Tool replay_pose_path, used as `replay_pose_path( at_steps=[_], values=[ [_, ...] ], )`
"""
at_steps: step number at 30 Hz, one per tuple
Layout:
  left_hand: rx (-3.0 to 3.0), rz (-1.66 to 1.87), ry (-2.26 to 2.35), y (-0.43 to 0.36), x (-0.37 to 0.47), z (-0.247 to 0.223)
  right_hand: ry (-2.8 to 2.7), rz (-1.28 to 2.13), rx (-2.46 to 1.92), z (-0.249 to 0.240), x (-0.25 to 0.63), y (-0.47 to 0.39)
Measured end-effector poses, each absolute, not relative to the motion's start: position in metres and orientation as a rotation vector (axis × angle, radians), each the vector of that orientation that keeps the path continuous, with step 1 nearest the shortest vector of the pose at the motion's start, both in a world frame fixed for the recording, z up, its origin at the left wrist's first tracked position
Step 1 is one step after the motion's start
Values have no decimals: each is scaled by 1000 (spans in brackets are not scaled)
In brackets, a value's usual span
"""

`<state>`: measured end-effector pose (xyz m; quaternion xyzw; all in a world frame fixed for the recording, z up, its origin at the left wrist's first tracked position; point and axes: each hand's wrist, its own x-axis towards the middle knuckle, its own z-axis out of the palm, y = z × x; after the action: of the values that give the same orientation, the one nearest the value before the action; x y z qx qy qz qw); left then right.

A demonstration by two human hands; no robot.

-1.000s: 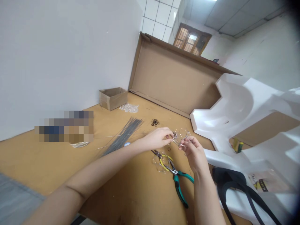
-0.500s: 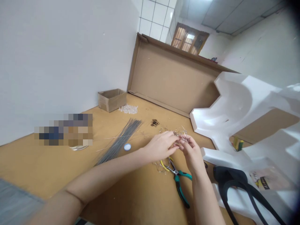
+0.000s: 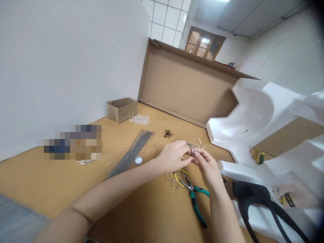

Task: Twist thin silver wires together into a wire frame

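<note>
My left hand (image 3: 173, 155) and my right hand (image 3: 206, 165) meet above the brown table (image 3: 141, 206). Between their closed fingers is a tangle of thin silvery wire pieces (image 3: 192, 147), its loose ends sticking up and to the right. Just below the hands lie pliers with teal-and-black handles (image 3: 194, 202), beside a yellow-handled tool (image 3: 178, 179) and some thin bent wire. A bundle of straight grey wires (image 3: 131, 153) rests left of my left hand, near a small white disc with a blue rim (image 3: 138, 160). Small black rings (image 3: 168, 134) lie beyond the hands.
A small cardboard box (image 3: 122, 110) stands at the back beside a pile of clear small pieces (image 3: 139, 119). A large cardboard tray (image 3: 187, 84) leans behind. White foam packing (image 3: 253, 104) and a black strap-like object (image 3: 250, 190) are at the right. Part of the left side is pixelated.
The fingers of both hands have shifted slightly, and more of the wire tangle shows above them. The whole view has moved a little.
</note>
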<state>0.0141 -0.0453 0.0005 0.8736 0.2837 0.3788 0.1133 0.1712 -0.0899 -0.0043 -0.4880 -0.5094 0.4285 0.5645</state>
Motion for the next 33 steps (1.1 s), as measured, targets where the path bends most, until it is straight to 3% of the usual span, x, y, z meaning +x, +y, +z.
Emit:
replay_pose_path(
  at_steps=[16,23,30,33],
  values=[
    [2218,1139,664,-23,-1,10,-1122,1102,-1124,-1,181,-91],
    [2002,1146,653,-5,8,-9,-1094,1322,-985,5,178,-95],
    [2068,1440,776,-17,5,-2,-1046,1222,-1064,6,175,-93],
    [2227,1346,672,-34,3,8,-1058,1203,-1069,5,175,-92]
  ],
)
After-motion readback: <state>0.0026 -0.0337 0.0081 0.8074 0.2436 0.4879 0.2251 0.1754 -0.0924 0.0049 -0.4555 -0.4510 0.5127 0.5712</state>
